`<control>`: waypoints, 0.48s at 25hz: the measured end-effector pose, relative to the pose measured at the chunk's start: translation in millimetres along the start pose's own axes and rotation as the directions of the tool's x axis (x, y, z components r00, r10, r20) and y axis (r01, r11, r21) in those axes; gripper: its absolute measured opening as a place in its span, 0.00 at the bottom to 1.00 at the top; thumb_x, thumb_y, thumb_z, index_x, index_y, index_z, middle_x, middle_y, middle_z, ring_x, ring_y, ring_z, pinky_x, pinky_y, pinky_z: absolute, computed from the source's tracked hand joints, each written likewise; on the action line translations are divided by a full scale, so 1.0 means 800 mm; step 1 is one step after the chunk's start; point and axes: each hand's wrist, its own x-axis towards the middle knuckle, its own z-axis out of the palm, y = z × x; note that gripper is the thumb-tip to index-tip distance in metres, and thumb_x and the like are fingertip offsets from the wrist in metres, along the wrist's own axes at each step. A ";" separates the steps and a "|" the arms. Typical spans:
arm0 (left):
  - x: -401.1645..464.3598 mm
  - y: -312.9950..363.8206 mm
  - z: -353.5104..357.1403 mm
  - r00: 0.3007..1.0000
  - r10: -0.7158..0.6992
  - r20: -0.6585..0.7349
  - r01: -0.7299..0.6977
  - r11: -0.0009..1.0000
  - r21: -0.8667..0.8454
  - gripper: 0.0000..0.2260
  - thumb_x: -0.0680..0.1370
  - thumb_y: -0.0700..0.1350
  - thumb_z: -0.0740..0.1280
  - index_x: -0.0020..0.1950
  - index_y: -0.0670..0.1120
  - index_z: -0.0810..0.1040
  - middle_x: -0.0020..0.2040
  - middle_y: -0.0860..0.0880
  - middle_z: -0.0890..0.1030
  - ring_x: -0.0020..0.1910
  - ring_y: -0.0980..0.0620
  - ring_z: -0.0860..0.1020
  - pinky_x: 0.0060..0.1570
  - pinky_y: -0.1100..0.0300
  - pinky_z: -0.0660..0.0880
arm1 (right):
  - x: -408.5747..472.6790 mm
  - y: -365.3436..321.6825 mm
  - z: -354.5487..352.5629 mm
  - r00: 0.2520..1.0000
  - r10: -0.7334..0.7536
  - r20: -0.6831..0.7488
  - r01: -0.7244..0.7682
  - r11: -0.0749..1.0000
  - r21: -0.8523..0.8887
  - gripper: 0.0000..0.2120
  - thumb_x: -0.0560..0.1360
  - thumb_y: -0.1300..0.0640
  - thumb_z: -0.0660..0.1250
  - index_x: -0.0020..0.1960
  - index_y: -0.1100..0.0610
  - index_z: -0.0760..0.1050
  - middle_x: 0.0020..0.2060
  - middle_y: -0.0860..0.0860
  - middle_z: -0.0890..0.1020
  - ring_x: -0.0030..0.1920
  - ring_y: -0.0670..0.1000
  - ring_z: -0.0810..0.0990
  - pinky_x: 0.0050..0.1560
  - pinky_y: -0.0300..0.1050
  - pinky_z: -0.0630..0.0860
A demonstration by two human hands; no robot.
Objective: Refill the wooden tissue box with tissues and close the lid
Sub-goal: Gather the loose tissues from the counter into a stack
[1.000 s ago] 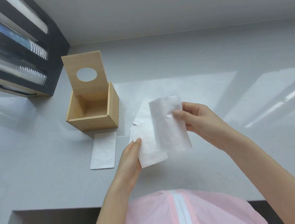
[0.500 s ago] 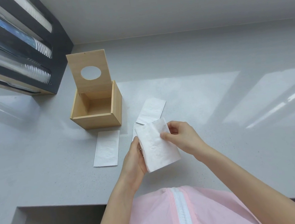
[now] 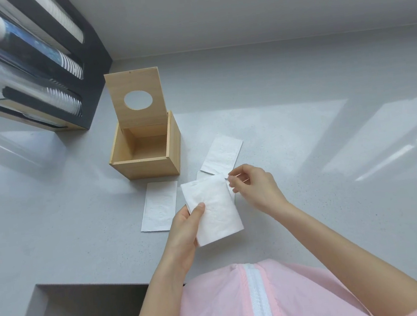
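Nearest the body, a folded stack of tissues (image 3: 212, 212) is held just above the grey counter (image 3: 305, 146) by the left hand (image 3: 185, 234), thumb pressed on top and the fingers hidden beneath. A second ago two separate sheets were being held up, one in each hand; they have since been brought together into this single stack, now gripped by the left hand alone. The right hand (image 3: 253, 186) has been drawn off to the stack's far corner, its fingertips (image 3: 232, 179) loosely curled and pinched together; whether an edge of tissue is caught between them cannot be told.

Beyond the hands, a flat tissue (image 3: 159, 206) lies on the counter to the left and another loose tissue (image 3: 222, 155) to the right. Farther still, the wooden tissue box (image 3: 147, 153) stands empty, its lid (image 3: 137, 98) raised upright. Gathering is judged nearly done for this stack; nothing has yet been placed inside, and the lid remains to be closed.
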 end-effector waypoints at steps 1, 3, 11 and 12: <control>0.000 0.001 -0.004 1.000 0.004 -0.016 -0.005 1.000 -0.018 0.08 0.80 0.41 0.58 0.52 0.45 0.77 0.47 0.48 0.82 0.44 0.52 0.80 0.46 0.58 0.76 | 0.006 0.005 0.002 0.999 -0.004 -0.033 0.001 0.994 -0.110 0.14 0.76 0.52 0.63 0.59 0.57 0.73 0.49 0.50 0.78 0.53 0.52 0.79 0.52 0.47 0.74; -0.002 0.004 -0.011 0.999 0.016 -0.031 -0.017 0.999 -0.040 0.09 0.80 0.41 0.57 0.51 0.45 0.77 0.46 0.49 0.82 0.43 0.53 0.80 0.45 0.59 0.76 | 0.012 0.012 0.010 0.998 -0.022 -0.061 0.000 0.941 -0.339 0.20 0.75 0.50 0.64 0.64 0.57 0.68 0.58 0.53 0.73 0.60 0.54 0.73 0.54 0.49 0.71; -0.006 0.004 -0.022 0.999 0.018 -0.037 -0.021 0.997 -0.076 0.09 0.80 0.41 0.57 0.52 0.45 0.77 0.46 0.50 0.82 0.43 0.54 0.81 0.44 0.59 0.76 | 0.015 0.012 0.030 0.997 -0.070 -0.038 0.041 0.861 -0.508 0.13 0.75 0.54 0.63 0.57 0.59 0.71 0.57 0.56 0.72 0.59 0.57 0.69 0.57 0.48 0.66; -0.006 0.004 -0.022 0.999 0.020 -0.038 -0.023 0.997 -0.077 0.09 0.80 0.41 0.57 0.51 0.46 0.77 0.45 0.50 0.82 0.43 0.55 0.81 0.44 0.59 0.76 | 0.015 0.012 0.029 0.997 -0.071 -0.030 0.046 0.861 -0.506 0.11 0.75 0.55 0.62 0.55 0.59 0.72 0.56 0.55 0.73 0.59 0.57 0.70 0.56 0.48 0.66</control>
